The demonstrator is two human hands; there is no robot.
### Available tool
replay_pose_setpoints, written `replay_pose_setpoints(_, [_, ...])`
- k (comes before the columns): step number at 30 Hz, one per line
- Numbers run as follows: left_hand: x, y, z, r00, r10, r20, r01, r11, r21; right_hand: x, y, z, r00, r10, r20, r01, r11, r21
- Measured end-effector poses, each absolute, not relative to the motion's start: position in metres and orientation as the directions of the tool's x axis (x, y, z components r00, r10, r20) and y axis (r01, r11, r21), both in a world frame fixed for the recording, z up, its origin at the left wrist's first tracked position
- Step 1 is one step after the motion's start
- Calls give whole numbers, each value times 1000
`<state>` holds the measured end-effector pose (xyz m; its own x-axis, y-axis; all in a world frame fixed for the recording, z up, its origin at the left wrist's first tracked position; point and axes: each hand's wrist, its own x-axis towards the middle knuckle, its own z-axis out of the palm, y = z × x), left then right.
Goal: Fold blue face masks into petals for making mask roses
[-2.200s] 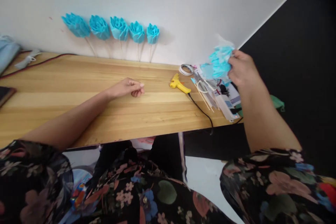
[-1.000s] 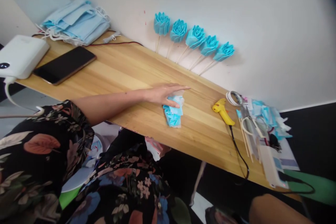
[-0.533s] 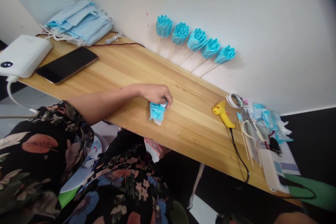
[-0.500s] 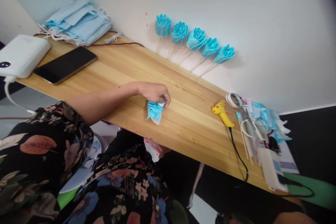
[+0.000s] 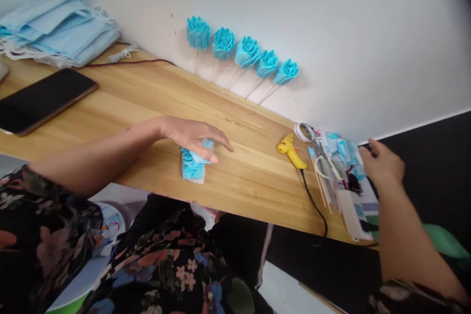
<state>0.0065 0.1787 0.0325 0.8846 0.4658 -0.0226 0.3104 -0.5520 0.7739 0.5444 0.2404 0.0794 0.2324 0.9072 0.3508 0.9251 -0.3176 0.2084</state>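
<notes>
Since half a second ago the left hand (image 5: 191, 135) has loosened: its fist over the folded blue piece (image 5: 193, 166) has opened, and the fingers now lie spread and flat across the piece's far end, pressing it to the wooden table (image 5: 121, 103) rather than gripping it. The piece sits near the table's front edge, about mid-length, its pleated near end poking out from under the thumb. Meanwhile the right hand (image 5: 382, 166) has come back into view at the right end of the table (it was out of sight a moment ago), fingers loosely curled and holding nothing I can see, hovering just beside the heap of blue scraps and sticks (image 5: 336, 167). To my eye that means the piece is parked and pinned while the other hand goes looking among the supplies.

A little left of that heap lies the yellow glue gun (image 5: 291, 151), its black cord trailing off the near edge. Further back on the left rests a dark phone (image 5: 42, 100), and beyond it a stack of blue face masks (image 5: 55, 29). Farthest off, five finished blue flowers on sticks (image 5: 243, 51) lean against the white wall.
</notes>
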Motion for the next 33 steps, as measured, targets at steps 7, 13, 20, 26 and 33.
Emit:
replay_pose_setpoints(7, [19, 167, 38, 925, 379, 1, 201, -493, 846, 609, 291, 56, 425, 895, 133, 895, -438, 86])
replay_pose_setpoints(13, [24, 166, 36, 936, 351, -38, 173, -361, 916, 634, 324, 27, 480, 876, 48, 872, -482, 82])
replay_pose_setpoints(20, [22, 168, 27, 942, 319, -106, 223, -358, 906, 616, 328, 29, 644, 757, 109, 751, -653, 100])
replay_pose_setpoints(26, [21, 168, 26, 941, 320, -114, 240, -390, 889, 613, 311, 60, 719, 597, 356, 668, -736, -113])
replay_pose_setpoints(33, [22, 165, 29, 936, 323, -143, 276, -416, 866, 592, 301, 95, 654, 492, 574, 749, -320, -579])
